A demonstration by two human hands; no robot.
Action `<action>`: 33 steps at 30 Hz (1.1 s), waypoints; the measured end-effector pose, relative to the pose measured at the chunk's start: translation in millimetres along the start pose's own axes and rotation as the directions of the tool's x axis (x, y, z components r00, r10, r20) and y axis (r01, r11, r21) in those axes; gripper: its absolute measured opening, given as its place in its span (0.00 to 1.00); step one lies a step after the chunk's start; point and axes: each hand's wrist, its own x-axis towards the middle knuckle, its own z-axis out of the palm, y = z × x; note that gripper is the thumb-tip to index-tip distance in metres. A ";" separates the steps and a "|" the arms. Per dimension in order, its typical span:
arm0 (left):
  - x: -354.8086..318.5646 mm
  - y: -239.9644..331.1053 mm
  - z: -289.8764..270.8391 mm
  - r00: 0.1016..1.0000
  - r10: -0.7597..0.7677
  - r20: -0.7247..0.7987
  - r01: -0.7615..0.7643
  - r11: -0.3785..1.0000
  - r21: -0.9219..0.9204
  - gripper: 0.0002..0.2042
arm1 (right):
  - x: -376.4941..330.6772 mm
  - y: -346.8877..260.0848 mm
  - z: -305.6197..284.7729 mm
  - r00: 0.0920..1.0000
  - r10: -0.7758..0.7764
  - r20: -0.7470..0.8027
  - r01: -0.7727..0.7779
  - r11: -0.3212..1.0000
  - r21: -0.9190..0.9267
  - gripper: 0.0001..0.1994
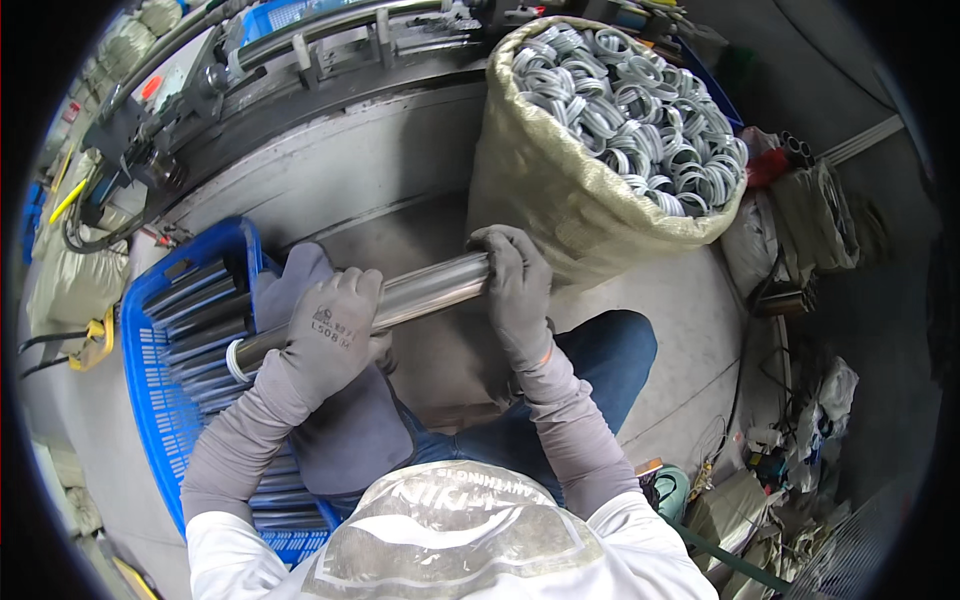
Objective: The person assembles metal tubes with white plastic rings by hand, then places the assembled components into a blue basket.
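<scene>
A shiny metal tube (432, 287) lies slantwise across my lap, its right end a little farther away. My left hand (332, 325), in a grey glove, is wrapped round its left half. The gloved right hand (518, 290) closes over the right end, fingers covering the rim. At the left end, past my left wrist, a thin white ring (236, 361) sits on the darker stretch of tube. Under my left forearm, a grey pad (352, 432) covers my thigh and part of the basket.
On my left, a blue plastic basket (148, 400) holds many similar tubes (205, 335). A big woven sack (540, 200) full of white and grey rings (625, 110) stands ahead to the right. A machine bench (330, 100) runs along the far side. Bags and clutter (740, 510) lie at right.
</scene>
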 end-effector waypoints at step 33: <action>-26.5 -40.3 -30.8 0.997 -0.047 -0.067 0.032 0.978 -0.205 0.29 | 168.8 -36.3 -217.0 0.992 -0.086 -0.089 0.046 0.926 -0.376 0.13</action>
